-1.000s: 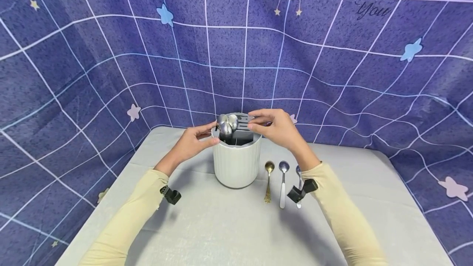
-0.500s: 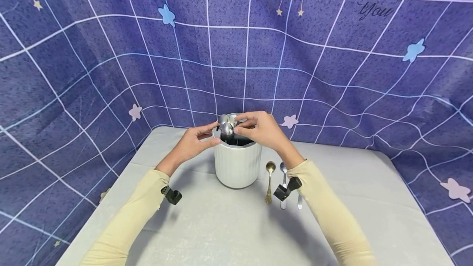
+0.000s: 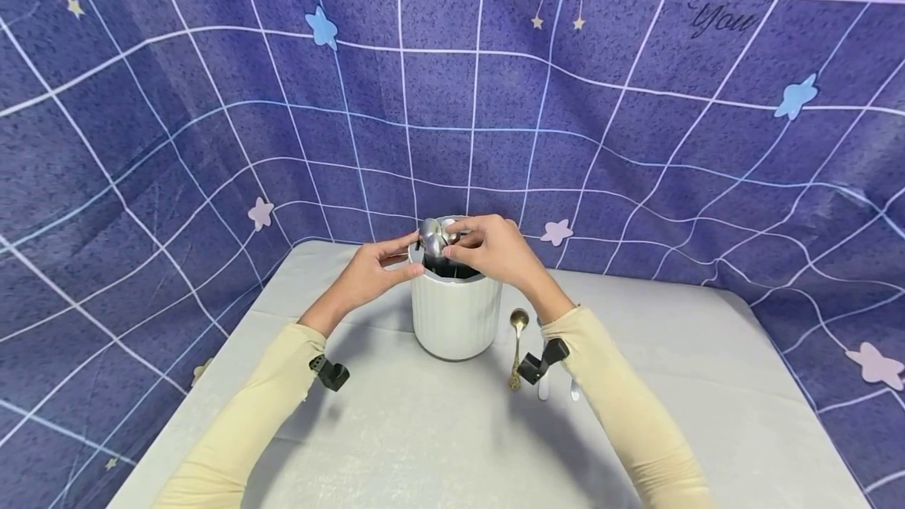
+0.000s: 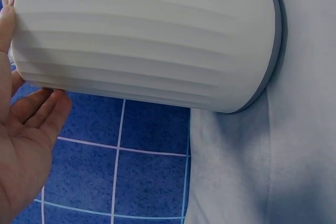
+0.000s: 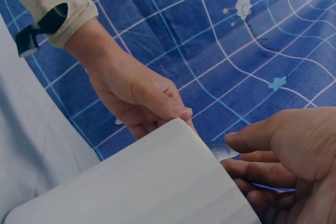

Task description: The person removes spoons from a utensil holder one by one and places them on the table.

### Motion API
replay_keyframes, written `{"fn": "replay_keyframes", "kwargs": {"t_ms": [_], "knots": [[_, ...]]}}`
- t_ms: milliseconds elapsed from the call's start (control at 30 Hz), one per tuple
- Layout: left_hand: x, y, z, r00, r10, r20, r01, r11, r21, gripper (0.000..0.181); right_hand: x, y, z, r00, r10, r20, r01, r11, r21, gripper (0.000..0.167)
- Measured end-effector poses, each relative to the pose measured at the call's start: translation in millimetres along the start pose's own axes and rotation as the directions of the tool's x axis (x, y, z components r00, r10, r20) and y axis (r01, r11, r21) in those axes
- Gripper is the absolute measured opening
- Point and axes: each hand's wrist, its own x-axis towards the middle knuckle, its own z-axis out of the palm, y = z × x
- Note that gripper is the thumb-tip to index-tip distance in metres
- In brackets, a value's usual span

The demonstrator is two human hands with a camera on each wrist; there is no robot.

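Note:
A white ribbed container (image 3: 456,320) (image 4: 147,35) (image 5: 126,182) stands upright with several metal spoons (image 3: 433,246) bowl-up at the left of its opening. My left hand (image 3: 368,277) (image 4: 31,135) (image 5: 131,87) grips its left rim, thumb on the near side and fingers behind. Over the opening, my right hand (image 3: 495,250) (image 5: 294,161) pinches a spoon bowl between thumb and fingers; one bowl (image 5: 223,151) shows beside the thumb in the right wrist view. Fingers hide part of the opening and the dark divided insert.
On the pale tablecloth (image 3: 396,430), right of the container, lies a gold spoon (image 3: 518,320). Two white handles (image 3: 543,389) show beside it, partly covered by the right wrist and its camera. A blue-purple grid-patterned cloth (image 3: 438,100) hangs behind the table.
My right hand has moved left from the right part of the container's opening to the spoon bowls and closed on one. My left hand keeps its grip on the rim.

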Motion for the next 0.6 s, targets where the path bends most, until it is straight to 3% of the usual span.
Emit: {"fn": "replay_keyframes", "kwargs": {"t_ms": [600], "knots": [[-0.3,1.0,-0.3,1.0,0.01,0.003,-0.01,1.0,0.001,0.063,1.3,-1.1,4.5,1.0,0.02,0.006,-0.02,1.0,-0.023,0.032]]}}
